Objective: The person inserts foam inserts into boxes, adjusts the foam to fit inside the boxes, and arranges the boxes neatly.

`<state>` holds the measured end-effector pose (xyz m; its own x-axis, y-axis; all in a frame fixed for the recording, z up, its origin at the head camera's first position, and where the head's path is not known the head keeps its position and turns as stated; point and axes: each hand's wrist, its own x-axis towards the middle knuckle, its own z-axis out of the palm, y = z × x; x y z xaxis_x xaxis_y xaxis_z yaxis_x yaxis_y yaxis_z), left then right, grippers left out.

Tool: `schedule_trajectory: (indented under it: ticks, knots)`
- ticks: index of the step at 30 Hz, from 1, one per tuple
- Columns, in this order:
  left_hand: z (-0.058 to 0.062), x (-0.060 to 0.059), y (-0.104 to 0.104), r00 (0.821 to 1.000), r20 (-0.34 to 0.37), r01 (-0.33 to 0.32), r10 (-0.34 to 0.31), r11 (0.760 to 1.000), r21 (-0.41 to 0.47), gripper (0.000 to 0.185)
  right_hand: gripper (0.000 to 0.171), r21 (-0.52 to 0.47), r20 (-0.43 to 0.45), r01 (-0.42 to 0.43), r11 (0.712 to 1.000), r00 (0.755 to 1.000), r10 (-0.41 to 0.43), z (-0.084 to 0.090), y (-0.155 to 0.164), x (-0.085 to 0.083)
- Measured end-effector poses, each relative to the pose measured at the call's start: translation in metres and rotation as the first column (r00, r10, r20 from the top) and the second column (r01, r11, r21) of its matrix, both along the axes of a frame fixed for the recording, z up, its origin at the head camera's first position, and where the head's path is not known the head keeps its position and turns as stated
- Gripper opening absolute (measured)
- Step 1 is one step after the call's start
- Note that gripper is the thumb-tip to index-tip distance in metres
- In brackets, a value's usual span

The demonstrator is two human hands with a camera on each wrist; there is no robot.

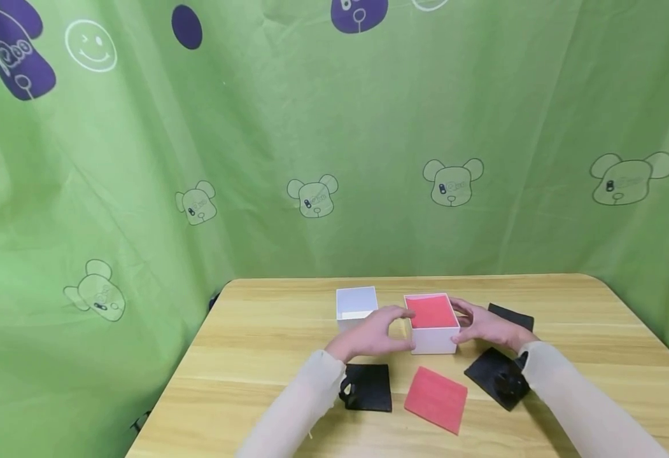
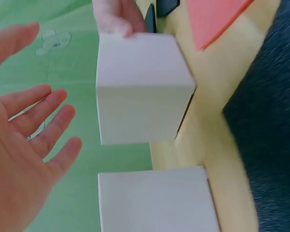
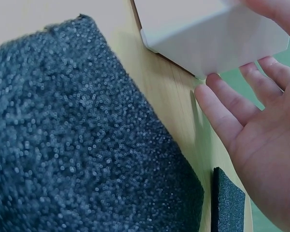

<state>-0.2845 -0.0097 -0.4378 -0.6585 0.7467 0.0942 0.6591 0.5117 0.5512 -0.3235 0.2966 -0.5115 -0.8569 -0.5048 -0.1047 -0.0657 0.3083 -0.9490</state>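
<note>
A white box (image 1: 434,341) stands on the table with a red square sheet (image 1: 433,312) filling its open top. On its left, my left hand (image 1: 377,332) is spread with thumb and fingers apart. The left wrist view shows these fingers (image 2: 53,113) loosely extended, with a gap to the white box (image 2: 145,113). At the box's right side, my right hand (image 1: 485,323) has its fingertips right at the wall and its thumb by the front corner. Seen from the right wrist, the fingers (image 3: 227,113) are relaxed along the edge of the white box (image 3: 222,43).
Left of the box stands a second white open box (image 1: 357,299), partly behind my left hand. Nearer lie a loose red square (image 1: 437,399), a black square (image 1: 371,387) and another black square (image 1: 485,375). A further black piece (image 1: 512,317) lies behind my right hand. A green curtain (image 1: 334,127) hangs behind the table.
</note>
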Motion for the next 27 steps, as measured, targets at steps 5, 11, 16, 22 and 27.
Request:
schedule_trajectory:
  ticks: [5, 11, 16, 22, 27]
  knots:
    - [-0.011, 0.014, -0.002, 0.997, 0.025, 0.075, -0.074, 0.995, -0.060, 0.066, 0.103, 0.005, -0.011, -0.007, 1.000, 1.000, 0.007, -0.001, 0.001, -0.001]
    - [-0.028, 0.024, 0.002, 0.988, 0.041, 0.155, -0.150, 0.972, -0.177, 0.079, 0.103, -0.011, -0.008, -0.004, 1.000, 1.000, 0.004, -0.004, 0.002, -0.003]
    - [-0.041, 0.029, 0.010, 0.983, 0.042, 0.182, -0.177, 0.955, -0.235, 0.087, 0.102, -0.018, -0.011, -0.009, 1.000, 1.000, 0.008, -0.004, 0.003, -0.003]
    - [-0.047, 0.034, 0.021, 0.974, 0.010, 0.218, -0.226, 0.926, -0.309, 0.098, 0.101, -0.034, -0.006, -0.003, 0.999, 1.000, 0.002, -0.005, 0.002, -0.003]
    - [-0.053, 0.035, 0.028, 0.962, -0.007, 0.249, -0.273, 0.888, -0.387, 0.103, 0.101, -0.029, -0.008, -0.009, 1.000, 1.000, 0.009, -0.006, 0.001, -0.005]
